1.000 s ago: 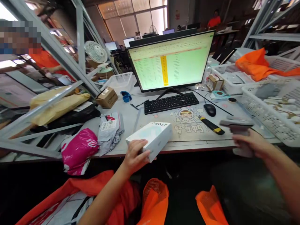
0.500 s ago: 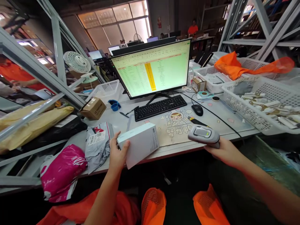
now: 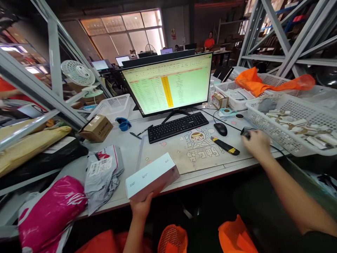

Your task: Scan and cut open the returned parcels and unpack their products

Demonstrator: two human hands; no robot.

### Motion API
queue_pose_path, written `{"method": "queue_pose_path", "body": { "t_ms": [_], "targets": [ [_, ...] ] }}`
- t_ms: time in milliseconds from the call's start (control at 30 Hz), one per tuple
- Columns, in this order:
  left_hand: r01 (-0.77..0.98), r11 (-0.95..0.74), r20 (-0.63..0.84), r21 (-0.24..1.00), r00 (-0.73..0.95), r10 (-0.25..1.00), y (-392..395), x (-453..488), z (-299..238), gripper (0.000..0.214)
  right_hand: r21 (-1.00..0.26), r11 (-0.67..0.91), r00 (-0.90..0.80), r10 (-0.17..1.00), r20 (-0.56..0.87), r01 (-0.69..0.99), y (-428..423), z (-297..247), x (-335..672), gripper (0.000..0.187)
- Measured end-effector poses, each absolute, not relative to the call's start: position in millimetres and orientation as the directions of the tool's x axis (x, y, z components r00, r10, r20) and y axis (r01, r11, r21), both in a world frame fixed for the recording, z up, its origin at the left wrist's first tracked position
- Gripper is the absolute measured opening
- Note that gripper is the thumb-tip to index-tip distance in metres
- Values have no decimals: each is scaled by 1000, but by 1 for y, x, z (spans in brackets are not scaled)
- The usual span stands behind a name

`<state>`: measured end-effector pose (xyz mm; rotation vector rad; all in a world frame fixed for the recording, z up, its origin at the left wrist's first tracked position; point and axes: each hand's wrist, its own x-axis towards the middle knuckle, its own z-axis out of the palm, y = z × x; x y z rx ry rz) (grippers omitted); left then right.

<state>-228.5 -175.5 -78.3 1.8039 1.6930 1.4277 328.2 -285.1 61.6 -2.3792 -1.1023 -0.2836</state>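
A white carton box [image 3: 151, 177] is tilted at the desk's front edge, its printed long side turned up. My left hand [image 3: 142, 207] grips it from below, thumb on the near side; its other fingers are mostly hidden under the box. On the right of the desk, my right hand [image 3: 256, 142] is closed around a barcode scanner [image 3: 245, 132], low over the mat beside the white basket. Only the scanner's dark end shows; the hand covers the rest. A black-and-yellow utility knife [image 3: 225, 146] lies left of that hand, below the mouse [image 3: 220, 129].
Behind the keyboard [image 3: 177, 127] stands a monitor [image 3: 168, 84] showing a spreadsheet. Grey and pink parcels [image 3: 52, 214] and a brown carton [image 3: 96, 128] lie on the left. A white basket [image 3: 273, 130] of small packed items stands at right. Metal rack posts frame both sides.
My right hand has carried the scanner away to the right and down to the desk, uncovering the knife. My left hand has turned the box so its printed long side faces up.
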Motion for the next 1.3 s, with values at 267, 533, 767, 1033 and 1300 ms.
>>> {"method": "queue_pose_path", "body": {
  "t_ms": [267, 533, 767, 1033, 1300],
  "targets": [
    [793, -369, 727, 485, -131, 674, -165, -223, -103, 75, -253, -254, 309, 929, 206, 933, -114, 49, 224, 48],
    [818, -378, 757, 434, -103, 645, -167, -222, -107, 81, -260, -211, 268, 941, 207, 942, -74, 39, 211, 51],
    [799, -377, 708, 469, -84, 701, -170, -222, -103, 82, -306, -180, 234, 960, 153, 935, -122, 34, 203, 60],
    [788, -290, 682, 543, -213, 700, -168, -218, -98, 90, -248, -240, 289, 939, 185, 939, -97, 37, 226, 56],
    [798, -336, 719, 501, -166, 675, -169, -221, -101, 85, -222, -281, 338, 896, 287, 934, -60, 38, 215, 56]
  ]
}}
